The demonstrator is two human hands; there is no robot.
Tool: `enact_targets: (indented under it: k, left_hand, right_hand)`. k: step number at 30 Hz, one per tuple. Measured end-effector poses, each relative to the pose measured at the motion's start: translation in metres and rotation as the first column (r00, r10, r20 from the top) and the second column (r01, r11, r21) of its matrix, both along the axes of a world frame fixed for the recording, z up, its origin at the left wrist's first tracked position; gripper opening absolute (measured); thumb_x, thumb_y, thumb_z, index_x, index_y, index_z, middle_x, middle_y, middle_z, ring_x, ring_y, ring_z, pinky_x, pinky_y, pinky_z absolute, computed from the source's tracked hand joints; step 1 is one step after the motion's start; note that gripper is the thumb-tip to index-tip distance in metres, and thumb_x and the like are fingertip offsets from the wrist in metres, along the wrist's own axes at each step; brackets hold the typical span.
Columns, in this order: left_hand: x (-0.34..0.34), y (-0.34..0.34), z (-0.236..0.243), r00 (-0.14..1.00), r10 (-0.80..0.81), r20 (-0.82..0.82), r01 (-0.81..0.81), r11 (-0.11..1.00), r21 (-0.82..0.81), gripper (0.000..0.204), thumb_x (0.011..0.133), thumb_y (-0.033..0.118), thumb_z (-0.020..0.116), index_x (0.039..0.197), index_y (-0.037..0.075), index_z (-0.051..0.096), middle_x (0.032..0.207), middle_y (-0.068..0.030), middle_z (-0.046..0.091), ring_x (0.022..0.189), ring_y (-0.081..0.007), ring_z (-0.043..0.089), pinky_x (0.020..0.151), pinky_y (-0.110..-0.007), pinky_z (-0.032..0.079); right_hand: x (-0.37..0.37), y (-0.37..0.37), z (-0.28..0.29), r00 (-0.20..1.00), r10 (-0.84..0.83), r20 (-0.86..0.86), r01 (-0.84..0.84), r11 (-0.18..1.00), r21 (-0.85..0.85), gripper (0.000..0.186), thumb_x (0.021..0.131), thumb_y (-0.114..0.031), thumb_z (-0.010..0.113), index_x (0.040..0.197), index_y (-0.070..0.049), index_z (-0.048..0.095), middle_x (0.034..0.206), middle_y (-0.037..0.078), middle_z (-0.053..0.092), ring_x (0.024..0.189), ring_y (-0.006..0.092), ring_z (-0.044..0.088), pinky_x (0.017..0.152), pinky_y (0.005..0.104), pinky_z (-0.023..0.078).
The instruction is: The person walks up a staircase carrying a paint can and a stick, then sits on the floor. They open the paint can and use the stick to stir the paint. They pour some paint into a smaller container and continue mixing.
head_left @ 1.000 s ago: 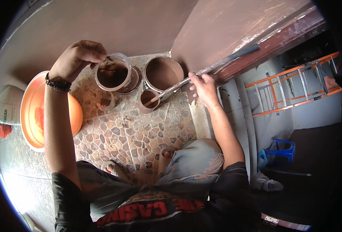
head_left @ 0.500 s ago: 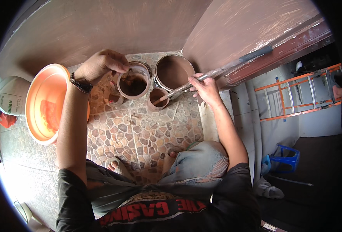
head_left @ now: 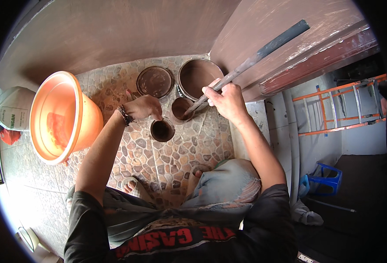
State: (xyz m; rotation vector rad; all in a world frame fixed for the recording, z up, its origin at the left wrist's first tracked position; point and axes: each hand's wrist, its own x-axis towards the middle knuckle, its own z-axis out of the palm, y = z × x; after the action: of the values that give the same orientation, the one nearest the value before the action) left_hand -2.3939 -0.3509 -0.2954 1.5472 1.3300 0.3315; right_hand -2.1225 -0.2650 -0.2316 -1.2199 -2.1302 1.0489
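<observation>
So the right hand (head_left: 226, 101) has its fingers wrapped round a long grey pole (head_left: 248, 65), and that thing runs at a slant: dark upper end over by the brown wall (head_left: 167, 28), lower end down inside a small brown cup (head_left: 178, 105). The left hand (head_left: 143, 108) has a small round tub (head_left: 163, 131) by the rim, thumb right on the edge, dark brown inside. The other fingers are mostly out of sight behind the hand, and I honestly can't tell if the tub is touching the pebble-patterned floor (head_left: 136, 162) or up off it. It's just beside the cup, on the side nearer the person's feet. Tucked up by the far corner of the floor, where the two brown walls meet, there's a big bucket (head_left: 198, 76) of brown stuff, and left of that, near the far edge, a round brown-smeared lid (head_left: 155, 82) lying flat. Over toward the left edge you've got a big orange basin (head_left: 90, 127), with a white sack (head_left: 14, 103) and something red (head_left: 10, 136) past it. Beyond the floor's right edge: an orange-railed ladder (head_left: 318, 131) and a blue plastic stool (head_left: 325, 180).
</observation>
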Motion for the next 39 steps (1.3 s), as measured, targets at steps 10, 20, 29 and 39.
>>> enact_targets:
  k: [10, 20, 29, 39]
  left_hand:
    - [0.025, 0.002, -0.033, 0.99, -0.116, 0.074, 0.102, 0.979, 0.174, 0.014, 0.072, 0.017, 0.071, 0.075, 0.004, 0.068, 0.122, -0.0125, 0.056, 0.118, -0.0282, 0.051, 0.1, -0.039, 0.04]
    - [0.037, -0.009, -0.061, 0.991, -0.117, 0.067, 0.097, 0.965, 0.242, 0.013, 0.067, 0.015, 0.072, 0.072, 0.004, 0.069, 0.129, -0.0163, 0.053, 0.118, -0.0332, 0.051, 0.101, -0.04, 0.04]
    - [0.035, -0.01, -0.071, 0.991, -0.122, 0.058, 0.091, 0.919, 0.384, 0.011, 0.07, 0.009, 0.068, 0.068, 0.0, 0.062, 0.119, -0.0212, 0.057, 0.103, -0.035, 0.06, 0.089, -0.038, 0.049]
    - [0.004, 0.001, -0.062, 0.998, -0.01, -0.059, 0.035, 0.897, 0.44, 0.009, 0.069, 0.009, 0.068, 0.071, 0.0, 0.065, 0.117, -0.0202, 0.057, 0.103, -0.0336, 0.06, 0.089, -0.038, 0.049]
  right_hand:
    - [0.002, -0.004, -0.001, 0.992, -0.024, -0.12, 0.017, 0.998, -0.063, 0.021, 0.086, -0.022, 0.067, 0.082, -0.001, 0.063, 0.058, 0.006, 0.06, 0.052, 0.0129, 0.058, 0.052, 0.0293, 0.046]
    - [0.006, 0.001, 0.003, 0.988, -0.101, -0.114, 0.086, 0.988, -0.126, 0.021, 0.086, -0.019, 0.068, 0.082, 0.001, 0.063, 0.064, 0.004, 0.061, 0.055, 0.0108, 0.06, 0.054, 0.025, 0.05]
    - [-0.001, -0.003, -0.005, 0.967, -0.117, -0.227, 0.074, 0.979, -0.192, 0.017, 0.087, -0.014, 0.067, 0.086, 0.002, 0.063, 0.076, 0.006, 0.062, 0.064, 0.0101, 0.062, 0.057, 0.0241, 0.056]
    - [-0.041, 0.002, -0.008, 0.973, 0.017, -0.231, -0.04, 0.995, -0.095, 0.017, 0.088, -0.015, 0.067, 0.085, 0.001, 0.062, 0.078, 0.005, 0.062, 0.066, 0.01, 0.061, 0.061, 0.025, 0.058]
